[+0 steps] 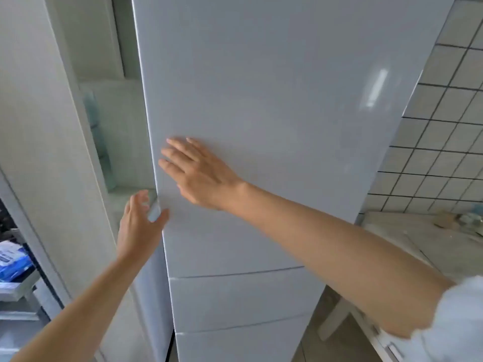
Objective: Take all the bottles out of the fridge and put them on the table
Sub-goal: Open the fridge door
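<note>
Pale grey gloss on fridge door (261, 100), standing ajar with gap along left edge. Right hand (201, 173) laid flat on door face, fingers straight, gripping nothing. Left hand (141, 220) at door edge, fingers loosely spread around it, not clearly closed. Interior shelf (130, 194) partly visible through gap; one faint bottle-like shape (96, 131) in there, too blurred to confirm. Counter (418, 244) at right, no bottles discernible. Judged: door stage only, no bottle seen removed, all transfers outstanding.
</note>
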`<state>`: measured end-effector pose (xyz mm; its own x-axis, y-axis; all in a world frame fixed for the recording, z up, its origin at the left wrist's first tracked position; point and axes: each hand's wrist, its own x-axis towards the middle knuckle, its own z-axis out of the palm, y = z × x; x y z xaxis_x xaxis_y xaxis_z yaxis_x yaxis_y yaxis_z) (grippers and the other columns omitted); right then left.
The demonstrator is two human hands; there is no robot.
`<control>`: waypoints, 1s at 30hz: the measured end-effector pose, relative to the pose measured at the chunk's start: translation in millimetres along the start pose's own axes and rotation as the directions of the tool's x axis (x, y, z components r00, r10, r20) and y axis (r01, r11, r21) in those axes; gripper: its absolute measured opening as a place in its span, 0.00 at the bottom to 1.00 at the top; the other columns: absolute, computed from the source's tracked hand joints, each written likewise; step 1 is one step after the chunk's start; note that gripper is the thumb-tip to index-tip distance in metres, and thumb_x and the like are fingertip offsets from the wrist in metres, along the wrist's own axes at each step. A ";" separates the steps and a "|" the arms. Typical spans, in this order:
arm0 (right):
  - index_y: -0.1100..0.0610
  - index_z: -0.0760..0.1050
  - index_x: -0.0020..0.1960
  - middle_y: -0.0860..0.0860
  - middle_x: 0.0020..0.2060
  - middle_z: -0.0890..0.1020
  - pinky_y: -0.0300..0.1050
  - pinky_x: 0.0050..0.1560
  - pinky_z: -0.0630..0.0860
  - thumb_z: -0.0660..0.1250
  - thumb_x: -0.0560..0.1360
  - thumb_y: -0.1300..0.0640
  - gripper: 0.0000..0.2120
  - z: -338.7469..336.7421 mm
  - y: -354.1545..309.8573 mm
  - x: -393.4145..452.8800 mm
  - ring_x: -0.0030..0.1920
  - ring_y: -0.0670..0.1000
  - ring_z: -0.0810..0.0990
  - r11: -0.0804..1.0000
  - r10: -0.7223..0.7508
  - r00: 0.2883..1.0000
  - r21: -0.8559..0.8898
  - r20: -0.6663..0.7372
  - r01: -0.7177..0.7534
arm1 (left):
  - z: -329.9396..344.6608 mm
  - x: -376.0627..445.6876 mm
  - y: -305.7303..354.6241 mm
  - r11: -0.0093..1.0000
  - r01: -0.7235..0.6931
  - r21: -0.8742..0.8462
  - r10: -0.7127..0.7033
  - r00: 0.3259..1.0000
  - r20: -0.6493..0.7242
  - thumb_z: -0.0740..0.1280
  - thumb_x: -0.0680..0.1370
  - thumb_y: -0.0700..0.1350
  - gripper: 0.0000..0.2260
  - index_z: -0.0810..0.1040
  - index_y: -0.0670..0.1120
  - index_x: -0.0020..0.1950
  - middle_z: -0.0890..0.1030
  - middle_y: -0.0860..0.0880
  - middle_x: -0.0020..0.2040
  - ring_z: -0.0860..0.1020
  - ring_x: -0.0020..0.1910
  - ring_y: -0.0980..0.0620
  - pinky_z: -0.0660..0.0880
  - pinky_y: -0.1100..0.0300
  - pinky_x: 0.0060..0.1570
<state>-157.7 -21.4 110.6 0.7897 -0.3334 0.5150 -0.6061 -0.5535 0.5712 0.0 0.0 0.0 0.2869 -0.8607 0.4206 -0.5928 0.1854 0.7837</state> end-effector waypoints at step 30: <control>0.58 0.79 0.44 0.54 0.54 0.82 0.66 0.72 0.59 0.57 0.76 0.70 0.14 -44.6 -61.3 -5.3 0.70 0.56 0.71 0.969 -0.013 0.999 -0.249 -0.042 0.002 | -41.4 -30.6 -13.9 0.960 -0.018 -0.280 0.113 0.938 0.327 0.78 0.68 0.49 0.12 0.80 0.49 0.46 0.83 0.54 0.41 0.81 0.42 0.56 0.78 0.61 0.41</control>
<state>-128.9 48.3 101.3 0.7929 -0.2940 0.5338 -0.6089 -0.3471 0.7133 30.7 43.4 -4.9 -0.0438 -0.9415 0.3342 -0.3635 0.3266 0.8725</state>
